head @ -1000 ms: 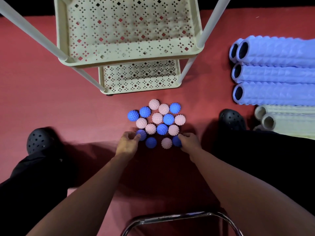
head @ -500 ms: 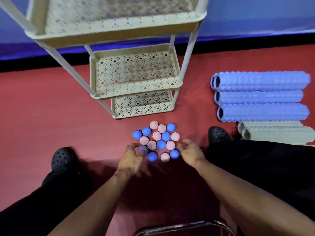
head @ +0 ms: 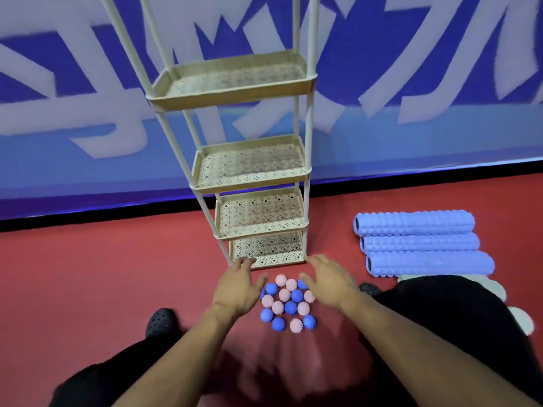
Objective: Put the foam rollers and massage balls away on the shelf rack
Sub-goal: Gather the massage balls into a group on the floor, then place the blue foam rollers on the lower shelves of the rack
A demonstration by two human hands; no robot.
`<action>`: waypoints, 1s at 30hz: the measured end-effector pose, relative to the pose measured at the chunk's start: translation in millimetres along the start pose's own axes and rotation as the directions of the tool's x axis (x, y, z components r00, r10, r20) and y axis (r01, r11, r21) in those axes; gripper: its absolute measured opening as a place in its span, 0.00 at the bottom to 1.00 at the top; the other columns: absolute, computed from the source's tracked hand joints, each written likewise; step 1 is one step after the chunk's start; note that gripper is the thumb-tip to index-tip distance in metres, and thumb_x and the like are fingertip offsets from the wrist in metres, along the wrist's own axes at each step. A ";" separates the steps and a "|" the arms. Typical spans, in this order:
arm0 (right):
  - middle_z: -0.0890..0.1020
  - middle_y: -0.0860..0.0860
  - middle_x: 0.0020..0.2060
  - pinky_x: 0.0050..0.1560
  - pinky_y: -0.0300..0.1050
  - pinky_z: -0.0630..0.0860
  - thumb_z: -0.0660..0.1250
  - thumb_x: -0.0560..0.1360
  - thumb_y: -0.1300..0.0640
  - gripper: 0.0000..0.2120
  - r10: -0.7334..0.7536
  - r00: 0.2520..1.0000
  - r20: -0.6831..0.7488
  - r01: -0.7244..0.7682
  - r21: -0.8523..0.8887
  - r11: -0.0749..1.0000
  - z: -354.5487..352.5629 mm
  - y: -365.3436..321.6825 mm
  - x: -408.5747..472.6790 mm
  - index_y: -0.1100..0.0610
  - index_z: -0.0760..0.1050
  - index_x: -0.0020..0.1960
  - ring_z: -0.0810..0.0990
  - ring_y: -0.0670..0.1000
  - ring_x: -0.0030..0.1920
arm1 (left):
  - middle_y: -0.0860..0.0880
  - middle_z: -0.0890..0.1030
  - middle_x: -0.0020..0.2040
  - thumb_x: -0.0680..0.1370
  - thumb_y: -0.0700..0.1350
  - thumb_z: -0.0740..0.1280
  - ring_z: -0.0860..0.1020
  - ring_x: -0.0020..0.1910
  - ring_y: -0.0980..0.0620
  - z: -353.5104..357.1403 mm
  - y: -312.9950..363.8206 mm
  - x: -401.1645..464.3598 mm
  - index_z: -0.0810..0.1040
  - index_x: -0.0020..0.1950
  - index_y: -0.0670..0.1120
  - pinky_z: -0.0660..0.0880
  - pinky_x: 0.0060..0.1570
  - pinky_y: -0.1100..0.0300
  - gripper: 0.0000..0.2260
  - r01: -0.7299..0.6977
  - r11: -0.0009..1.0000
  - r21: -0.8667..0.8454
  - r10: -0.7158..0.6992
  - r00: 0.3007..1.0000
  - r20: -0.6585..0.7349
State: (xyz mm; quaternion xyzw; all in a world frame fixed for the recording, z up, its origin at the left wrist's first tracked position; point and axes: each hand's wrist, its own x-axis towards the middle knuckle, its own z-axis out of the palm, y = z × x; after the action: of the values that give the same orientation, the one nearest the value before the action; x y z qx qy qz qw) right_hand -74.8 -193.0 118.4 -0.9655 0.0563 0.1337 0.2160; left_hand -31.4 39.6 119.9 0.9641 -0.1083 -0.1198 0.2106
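Nearest, two black-clad legs are filling the bottom corners, a black clog (head: pixel 162 322) resting on the left and another (head: pixel 370 288) peeking out on the right. Between them the massage balls (head: pixel 287 304) are sitting bunched on the red floor (head: pixel 102 274); about sixteen are showing, roughly half blue and half pink, though the hands are covering a few at the cluster's edges, so the count is uncertain.

The left hand (head: pixel 238 287) is hovering over the cluster's left side with fingers spread and holding nothing. The right hand (head: pixel 330 284) is reaching over the right side, fingers likewise extended and empty.

Just beyond the balls the cream shelf rack (head: pixel 255 183) is standing with four perforated tiers in view, all bare, its posts running out of the top of the view. To the right, well apart from the rack, three blue foam rollers (head: pixel 423 243) are lying side by side, and pale rollers (head: pixel 496 287) are showing partly hidden behind the right leg; their number cannot be told.

Open floor is stretching to the left of the rack. A blue and white wall banner (head: pixel 88 98) is closing off the far side.
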 end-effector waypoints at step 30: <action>0.69 0.49 0.74 0.70 0.52 0.67 0.57 0.82 0.39 0.27 -0.179 0.942 -0.283 0.141 -0.150 0.979 -140.8 -51.7 -99.6 0.47 0.63 0.78 0.71 0.56 0.71 | 0.51 0.71 0.73 0.82 0.64 0.56 0.69 0.72 0.50 -110.4 95.7 -83.9 0.68 0.76 0.51 0.68 0.70 0.52 0.27 -0.240 0.965 0.105 0.261 0.913 -0.313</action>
State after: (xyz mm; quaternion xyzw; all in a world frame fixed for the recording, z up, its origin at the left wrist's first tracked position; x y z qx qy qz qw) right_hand -128.7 -202.2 290.0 -0.9878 0.0007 -0.0267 0.1531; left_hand -95.6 18.4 274.3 0.9550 -0.1989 0.0716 0.2080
